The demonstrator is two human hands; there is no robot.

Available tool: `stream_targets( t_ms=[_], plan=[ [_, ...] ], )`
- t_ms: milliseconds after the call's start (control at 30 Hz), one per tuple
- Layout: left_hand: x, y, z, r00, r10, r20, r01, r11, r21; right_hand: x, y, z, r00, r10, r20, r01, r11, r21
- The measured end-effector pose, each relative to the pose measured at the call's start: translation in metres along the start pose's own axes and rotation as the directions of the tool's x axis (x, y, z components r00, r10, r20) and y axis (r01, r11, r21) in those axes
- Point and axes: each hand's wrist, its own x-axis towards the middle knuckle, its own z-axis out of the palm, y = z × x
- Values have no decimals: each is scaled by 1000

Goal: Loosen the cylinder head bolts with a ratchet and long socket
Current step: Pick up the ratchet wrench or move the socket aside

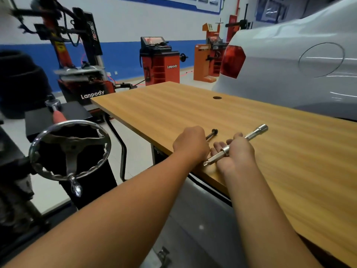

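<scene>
Your right hand (240, 151) fingers hold the long shiny silver socket tool (249, 136) on the wooden worktop (289, 151). Your left hand (190, 144) fingers curl by the dark bolt (212, 133). More bolts may remain.

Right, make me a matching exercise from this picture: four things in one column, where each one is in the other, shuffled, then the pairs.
Things
1. long socket
2. bolt
3. ratchet
4. handwheel

Places
A. lying on the table, partly hidden behind the left hand
B. held in the right hand
C. off the table, lower left, on a dark stand
D. off the table, far left, red handle

Pairs: 1-B, 2-A, 3-D, 4-C
</scene>
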Motion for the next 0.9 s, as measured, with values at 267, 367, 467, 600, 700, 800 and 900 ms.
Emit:
stream_targets(
  t_ms=[267,367,467,600,700,800,900],
  plan=[
    [1,-13,-10,999,22,24,-19,993,-120,-2,-8,-6,996,79,49,-85,987,134],
    [-3,-14,-10,999,36,37,-31,991,-127,-5,-10,-6,995,98,35,-102,984,147],
    [-4,-19,-16,999,38,15,-35,988,-153,-9,-10,-6,995,94,13,-95,989,116],
    [-17,-37,-43,998,65,-26,-70,965,-254,-23,-6,-8,994,60,-89,-52,995,85],
    [-45,-51,-80,976,168,141,-78,866,-494,-40,13,9,999,-43,-30,43,999,19],
    [-70,-76,-121,875,272,399,12,813,-581,-69,48,50,975,-112,192,139,981,-132],
    [-90,-118,-168,942,218,257,-31,815,-578,-103,89,94,885,-84,458,237,928,-286]
  ],
)
